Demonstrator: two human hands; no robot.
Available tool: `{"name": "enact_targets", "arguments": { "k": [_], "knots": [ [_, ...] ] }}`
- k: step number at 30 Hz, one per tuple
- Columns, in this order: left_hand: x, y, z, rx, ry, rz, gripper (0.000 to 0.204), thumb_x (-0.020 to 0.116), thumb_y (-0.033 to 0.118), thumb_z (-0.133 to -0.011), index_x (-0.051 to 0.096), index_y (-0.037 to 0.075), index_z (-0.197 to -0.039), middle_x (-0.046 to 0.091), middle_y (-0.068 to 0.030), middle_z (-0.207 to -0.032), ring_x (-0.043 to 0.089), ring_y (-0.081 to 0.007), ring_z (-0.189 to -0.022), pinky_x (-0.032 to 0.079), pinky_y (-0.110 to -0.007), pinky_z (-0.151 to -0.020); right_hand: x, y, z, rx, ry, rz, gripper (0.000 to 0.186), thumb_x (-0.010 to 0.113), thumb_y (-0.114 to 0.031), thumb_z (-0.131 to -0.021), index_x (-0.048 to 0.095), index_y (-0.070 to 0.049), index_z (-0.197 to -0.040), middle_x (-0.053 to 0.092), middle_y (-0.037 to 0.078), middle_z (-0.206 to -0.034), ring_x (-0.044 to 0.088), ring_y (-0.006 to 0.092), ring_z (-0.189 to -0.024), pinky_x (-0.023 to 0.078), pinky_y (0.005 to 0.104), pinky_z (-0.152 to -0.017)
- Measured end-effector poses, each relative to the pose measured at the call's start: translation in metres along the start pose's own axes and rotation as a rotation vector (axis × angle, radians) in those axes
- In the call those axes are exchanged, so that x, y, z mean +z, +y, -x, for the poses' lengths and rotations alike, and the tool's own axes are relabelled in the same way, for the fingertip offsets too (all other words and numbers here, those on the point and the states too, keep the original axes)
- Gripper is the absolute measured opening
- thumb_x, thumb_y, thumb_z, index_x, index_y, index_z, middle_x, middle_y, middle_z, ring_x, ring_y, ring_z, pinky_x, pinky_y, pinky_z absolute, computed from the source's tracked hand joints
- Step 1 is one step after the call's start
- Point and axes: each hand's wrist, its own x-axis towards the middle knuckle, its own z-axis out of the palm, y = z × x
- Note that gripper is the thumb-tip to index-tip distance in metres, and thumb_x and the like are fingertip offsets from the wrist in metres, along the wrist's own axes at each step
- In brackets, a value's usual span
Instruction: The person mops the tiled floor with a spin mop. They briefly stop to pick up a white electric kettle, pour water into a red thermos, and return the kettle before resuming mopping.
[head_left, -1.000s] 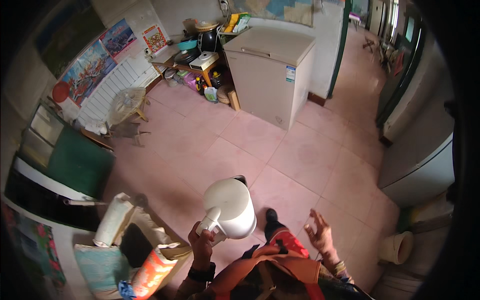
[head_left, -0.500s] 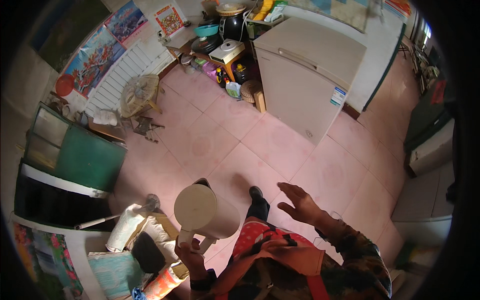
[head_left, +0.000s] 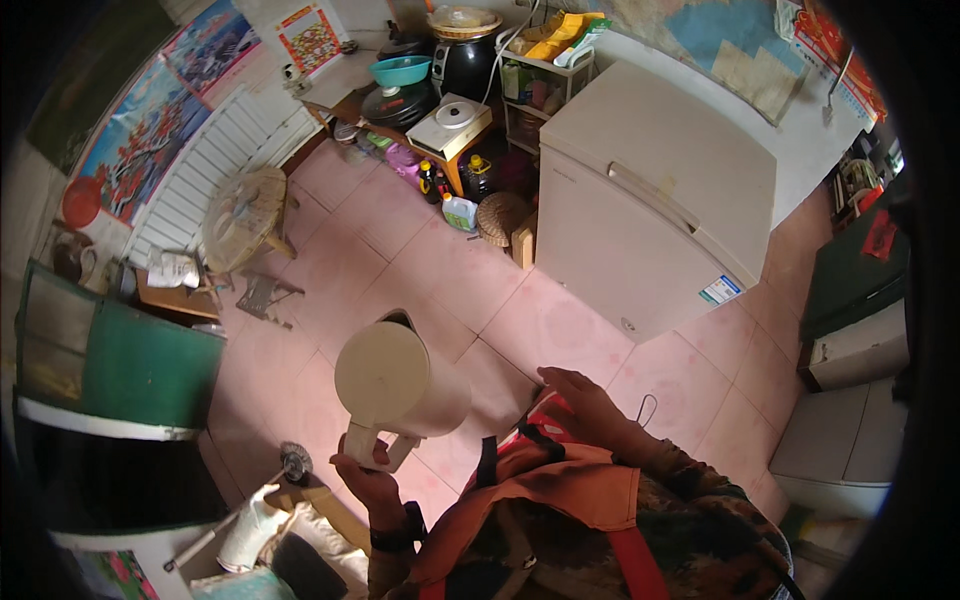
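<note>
My left hand [head_left: 372, 485] is wrapped round the handle of a cream-white plastic pitcher [head_left: 395, 375], held out low in front of me, its round flat top facing up. My right hand [head_left: 585, 405] is to the right of the pitcher, apart from it, with nothing visible in it and fingers stretched out. Below it are my orange apron [head_left: 560, 485] and red dotted cloth, which hide most of my legs.
A white chest freezer [head_left: 650, 190] stands ahead. A low table [head_left: 450, 150] holds cookware, with bottles beneath. A round stool [head_left: 240, 215] and green cabinet [head_left: 150, 370] are left, padded bundles [head_left: 260, 530] lower left. A passage [head_left: 810, 240] runs at right.
The freezer appears larger and nearer, and the bundles sit lower in view. My left hand has moved left with the pitcher; my right hand has moved left, its fingers stretched forward.
</note>
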Motion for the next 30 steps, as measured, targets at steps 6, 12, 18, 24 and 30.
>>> {"name": "enact_targets", "arguments": {
  "k": [6,12,18,24,30],
  "knots": [
    [0.085,-0.016,-0.135,-0.031,-0.121,0.070,0.076,0.017,0.072,-0.092,0.054,0.007,-0.082,0.044,0.0017,-0.057,0.043,-0.0110,-0.057,0.035,-0.025,-0.060,-0.035,0.049,-0.104,-0.032,0.176,0.091,0.047,0.068,-0.013,-0.081,0.052,0.000,-0.124,0.060,0.021,-0.115,0.059,0.0387,-0.103,0.051,0.0425,-0.085],
    [0.202,-0.030,-0.268,-0.104,-0.135,0.067,0.072,0.017,0.067,-0.095,0.054,0.008,-0.082,0.046,0.0009,-0.058,0.043,-0.0116,-0.058,0.037,-0.026,-0.062,-0.077,0.104,-0.226,0.029,0.353,0.141,0.047,0.069,-0.016,-0.082,0.053,-0.001,-0.124,0.060,0.021,-0.116,0.059,0.0389,-0.105,0.051,0.0425,-0.086],
    [0.300,-0.060,-0.392,-0.146,-0.180,0.189,0.066,0.029,0.068,-0.094,0.056,0.010,-0.079,0.044,0.0007,-0.056,0.041,-0.0107,-0.051,0.029,-0.023,-0.047,-0.118,0.119,-0.326,0.112,0.407,0.149,0.043,0.067,-0.014,-0.085,0.054,-0.002,-0.123,0.060,0.020,-0.116,0.059,0.0377,-0.105,0.050,0.0416,-0.088],
    [0.397,-0.093,-0.500,-0.192,-0.317,0.181,0.062,0.026,0.063,-0.097,0.050,0.009,-0.078,0.041,0.0020,-0.057,0.040,-0.0114,-0.055,0.036,-0.026,-0.058,-0.116,0.125,-0.423,0.067,0.385,0.138,0.045,0.068,-0.014,-0.083,0.054,-0.002,-0.124,0.060,0.021,-0.115,0.060,0.0385,-0.102,0.051,0.0426,-0.086],
    [0.504,-0.146,-0.619,-0.345,-0.449,0.194,0.053,0.032,0.055,-0.099,0.050,0.010,-0.077,0.042,0.0016,-0.059,0.040,-0.0098,-0.057,0.036,-0.024,-0.055,-0.111,0.135,-0.526,0.177,0.456,0.135,0.045,0.068,-0.014,-0.083,0.054,-0.002,-0.125,0.060,0.022,-0.115,0.059,0.0391,-0.103,0.051,0.0414,-0.087]
  ]
}}
